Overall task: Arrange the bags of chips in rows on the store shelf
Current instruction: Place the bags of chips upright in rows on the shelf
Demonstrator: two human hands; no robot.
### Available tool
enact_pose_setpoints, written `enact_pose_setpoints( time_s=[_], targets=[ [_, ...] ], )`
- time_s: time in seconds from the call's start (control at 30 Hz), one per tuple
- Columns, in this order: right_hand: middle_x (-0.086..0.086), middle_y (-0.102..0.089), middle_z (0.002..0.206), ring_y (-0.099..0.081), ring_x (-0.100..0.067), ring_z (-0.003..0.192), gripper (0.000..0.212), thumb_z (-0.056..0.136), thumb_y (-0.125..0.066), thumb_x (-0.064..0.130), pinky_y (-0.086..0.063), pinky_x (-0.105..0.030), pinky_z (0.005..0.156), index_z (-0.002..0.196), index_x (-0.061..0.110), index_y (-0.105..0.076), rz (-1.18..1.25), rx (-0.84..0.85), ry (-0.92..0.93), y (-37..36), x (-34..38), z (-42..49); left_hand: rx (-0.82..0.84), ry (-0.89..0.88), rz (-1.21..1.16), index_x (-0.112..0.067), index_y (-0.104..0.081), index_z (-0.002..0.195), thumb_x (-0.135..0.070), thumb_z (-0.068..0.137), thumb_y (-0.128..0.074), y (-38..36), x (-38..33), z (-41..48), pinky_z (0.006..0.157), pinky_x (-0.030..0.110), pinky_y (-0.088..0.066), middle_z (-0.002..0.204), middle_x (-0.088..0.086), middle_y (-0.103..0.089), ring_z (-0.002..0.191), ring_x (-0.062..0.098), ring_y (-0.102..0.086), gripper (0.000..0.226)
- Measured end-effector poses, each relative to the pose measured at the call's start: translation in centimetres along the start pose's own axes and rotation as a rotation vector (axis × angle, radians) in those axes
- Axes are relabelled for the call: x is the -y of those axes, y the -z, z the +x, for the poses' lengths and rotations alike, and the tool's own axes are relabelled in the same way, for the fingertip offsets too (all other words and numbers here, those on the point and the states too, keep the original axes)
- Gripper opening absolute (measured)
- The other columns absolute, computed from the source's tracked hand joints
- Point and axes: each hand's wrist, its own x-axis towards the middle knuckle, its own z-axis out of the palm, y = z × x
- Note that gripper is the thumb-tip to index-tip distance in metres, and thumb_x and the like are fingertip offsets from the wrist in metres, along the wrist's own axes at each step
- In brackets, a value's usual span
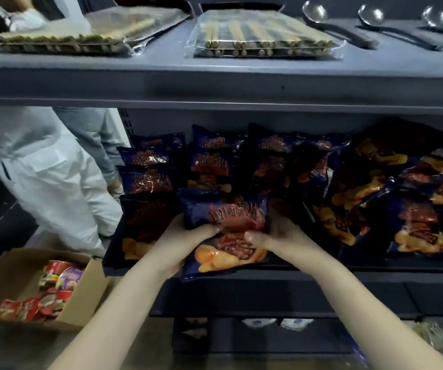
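One bag of chips [225,225]: held at centre, over the shelf [362,275] front edge.
Left hand [185,241]: curled round its 9 o'clock edge.
Right hand [276,236]: gripped its 3 o'clock edge.
Rows of bags [148,169]: stood at 11 o'clock.
Loose pile [391,198]: lay at 3 o'clock.

Dark grey metal shelving [215,84], dim light; cardboard box [86,300] on tan floor [4,348] at left.

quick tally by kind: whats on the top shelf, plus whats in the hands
ladles: 3
clear-wrapped bamboo packs: 2 (the left one may overlap another; cannot tell)
bag of chips, gripped by left hand and right hand: 1
total: 6
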Motion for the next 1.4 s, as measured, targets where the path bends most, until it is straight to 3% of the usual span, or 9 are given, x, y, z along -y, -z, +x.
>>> enact_pose_setpoints(
  time_s=[0.2,0.3,0.43,0.73,0.87,1.1,1.2,1.3,1.4],
  targets=[
    [0.012,-0.067,0.111,-0.061,0.002,0.104,0.043,0.073,-0.077,0.02,-0.046,-0.012,0.086,0.111,0.03,-0.059,-0.078,0.037,-0.101,-0.2,-2.0,-0.1,-0.006,0.098,-0.029,-0.025,-0.06,0.09,0.0,0.081,-0.065,0.0,1.7,-0.3,0.065,0.021,-0.051,0.076,-0.009,-0.072,0.072,0.006,-0.067,0.027],
    [0.009,-0.07,0.102,-0.064,-0.001,0.098,0.037,0.076,-0.075,0.01,-0.048,-0.013,0.079,0.107,0.025,-0.061,-0.043,-0.041,-0.091,-0.5,-2.1,0.1,-0.042,0.035,0.061,-0.033,-0.059,0.099,-0.013,0.078,-0.072,0.4,1.6,0.1,0.078,0.021,-0.049,0.097,-0.01,-0.069,0.096,0.01,-0.064,0.032],
    [0.011,-0.071,0.095,-0.066,0.001,0.092,0.04,0.076,-0.073,0.002,-0.049,-0.011,0.075,0.106,0.023,-0.06,0.024,-0.158,-0.017,-0.8,-1.5,0.2,0.101,-0.042,0.356,-0.043,-0.039,0.124,-0.032,0.065,-0.083,1.3,0.6,0.4,0.093,0.013,-0.04,0.119,-0.024,-0.055,0.11,-0.007,-0.051,0.075],
    [0.01,-0.07,0.107,-0.063,-0.008,0.105,0.047,0.066,-0.073,0.031,-0.05,-0.029,0.093,0.11,0.028,-0.057,0.214,-0.17,-0.084,-1.1,-2.2,0.0,0.147,-0.034,0.418,-0.046,-0.047,0.112,-0.016,0.066,-0.083,2.3,2.8,0.0,0.092,0.016,-0.044,0.116,-0.02,-0.058,0.109,-0.003,-0.054,0.066],
    [0.011,-0.07,0.109,-0.064,-0.008,0.106,0.075,0.047,-0.084,0.057,-0.052,-0.02,0.084,0.11,0.025,-0.059,0.203,-0.187,-0.039,-1.3,-1.5,0.3,0.168,-0.05,0.417,-0.043,-0.048,0.112,-0.015,0.064,-0.085,2.7,2.3,0.4,0.094,0.02,-0.044,0.115,-0.018,-0.06,0.11,0.003,-0.056,0.066],
    [0.003,-0.064,0.12,-0.058,-0.014,0.114,0.058,0.072,-0.076,0.031,-0.041,-0.044,0.105,0.124,0.025,-0.05,0.215,-0.457,0.033,0.7,-0.1,4.3,-0.13,-0.325,0.693,-0.033,-0.04,0.134,-0.019,0.075,-0.076,4.2,-1.3,1.6,0.104,0.019,-0.031,0.124,-0.022,-0.047,0.122,0.0,-0.041,0.07],
    [0.001,-0.061,0.123,-0.056,-0.016,0.116,0.056,0.079,-0.073,0.02,-0.04,-0.045,0.106,0.129,0.021,-0.045,0.17,-0.543,0.003,1.4,-1.0,6.1,-0.401,-0.446,1.018,-0.023,-0.033,0.142,-0.031,0.074,-0.076,6.6,0.3,1.1,0.114,0.039,-0.022,0.148,0.001,-0.029,0.139,0.023,-0.021,0.081],
    [-0.001,-0.057,0.126,-0.054,-0.016,0.117,0.059,0.081,-0.07,0.011,-0.04,-0.044,0.106,0.132,0.017,-0.041,0.142,-0.549,-0.051,0.9,-1.7,8.0,-0.455,-0.308,1.183,-0.025,-0.015,0.149,-0.053,0.068,-0.073,8.4,3.0,0.8,0.113,0.055,-0.008,0.157,0.01,-0.001,0.141,0.041,0.003,0.103],
    [-0.002,-0.056,0.126,-0.052,-0.018,0.118,0.058,0.082,-0.069,0.009,-0.041,-0.04,0.105,0.132,0.015,-0.04,0.088,-0.549,-0.078,-0.4,-2.2,10.0,-0.454,-0.221,1.151,-0.032,-0.006,0.149,-0.066,0.065,-0.067,9.6,4.4,1.0,0.112,0.057,-0.015,0.157,0.006,0.006,0.142,0.041,0.002,0.109]
  ],
)
